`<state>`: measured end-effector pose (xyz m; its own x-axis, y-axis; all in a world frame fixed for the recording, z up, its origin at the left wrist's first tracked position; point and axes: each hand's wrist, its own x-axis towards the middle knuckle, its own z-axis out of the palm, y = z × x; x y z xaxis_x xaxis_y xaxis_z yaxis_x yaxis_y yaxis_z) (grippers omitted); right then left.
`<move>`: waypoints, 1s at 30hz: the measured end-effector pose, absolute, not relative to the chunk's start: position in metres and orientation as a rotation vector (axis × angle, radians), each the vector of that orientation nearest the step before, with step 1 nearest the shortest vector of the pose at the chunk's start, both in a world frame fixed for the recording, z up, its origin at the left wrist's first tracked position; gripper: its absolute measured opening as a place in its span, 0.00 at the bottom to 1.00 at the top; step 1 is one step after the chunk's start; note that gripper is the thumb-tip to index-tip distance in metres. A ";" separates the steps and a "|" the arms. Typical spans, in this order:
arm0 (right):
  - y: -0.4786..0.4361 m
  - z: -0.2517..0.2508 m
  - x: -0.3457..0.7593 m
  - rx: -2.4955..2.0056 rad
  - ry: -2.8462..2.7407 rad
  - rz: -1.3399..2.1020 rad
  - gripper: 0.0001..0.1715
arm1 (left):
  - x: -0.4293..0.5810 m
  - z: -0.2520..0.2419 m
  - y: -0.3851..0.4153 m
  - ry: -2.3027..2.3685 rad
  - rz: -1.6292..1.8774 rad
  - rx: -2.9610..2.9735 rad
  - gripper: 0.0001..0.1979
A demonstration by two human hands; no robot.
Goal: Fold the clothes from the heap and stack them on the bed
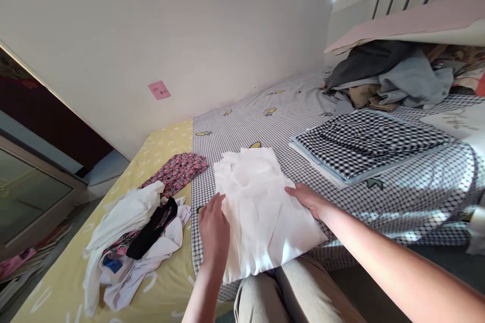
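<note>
A white shirt [261, 212], partly folded into a rough rectangle, lies on the bed in front of me, its near edge reaching over my knees. My left hand [214, 229] is closed at its left edge, fingers together; the fingertips are partly hidden by the cloth. On the opposite side, my right hand [308, 199] grips the right edge, thumb on top and the other fingers underneath. Right of the shirt lies a folded black-and-white checked garment [373, 141] on top of other folded cloth.
On the yellow sheet [166, 133] at left is a loose heap of white clothes [125, 217], a black strip of cloth [151, 227] and a floral garment [178, 171]. Grey and brown clothes [409, 70] are piled at the back right. A wall [227, 35] borders the bed.
</note>
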<state>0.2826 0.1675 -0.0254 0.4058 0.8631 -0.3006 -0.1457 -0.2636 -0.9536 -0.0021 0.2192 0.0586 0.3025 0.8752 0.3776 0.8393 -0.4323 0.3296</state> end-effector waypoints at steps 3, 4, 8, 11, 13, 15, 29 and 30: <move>0.168 -0.026 0.284 -1.513 -0.576 1.230 0.14 | -0.006 0.050 0.200 1.384 0.846 2.756 0.25; 0.168 -0.026 0.284 -1.512 -0.559 1.247 0.14 | -0.004 0.045 0.196 1.289 0.781 2.822 0.26; 0.164 -0.018 0.282 -1.512 -0.545 1.252 0.10 | 0.007 0.018 0.205 1.258 0.463 2.850 0.30; 0.160 -0.010 0.279 -1.509 -0.553 1.245 0.09 | 0.012 -0.004 0.220 1.302 0.354 2.827 0.28; 0.158 -0.005 0.280 -1.483 -0.563 1.271 0.11 | 0.012 -0.015 0.227 1.327 0.393 2.839 0.27; 0.156 0.000 0.285 -1.501 -0.627 1.242 0.12 | 0.012 -0.023 0.229 1.370 0.455 2.838 0.27; 0.147 0.042 0.234 -1.962 -1.322 0.793 0.20 | 0.015 -0.030 0.226 1.377 0.527 2.783 0.27; 0.149 0.040 0.227 -2.018 -1.338 0.842 0.18 | 0.015 -0.030 0.226 1.376 0.534 2.778 0.27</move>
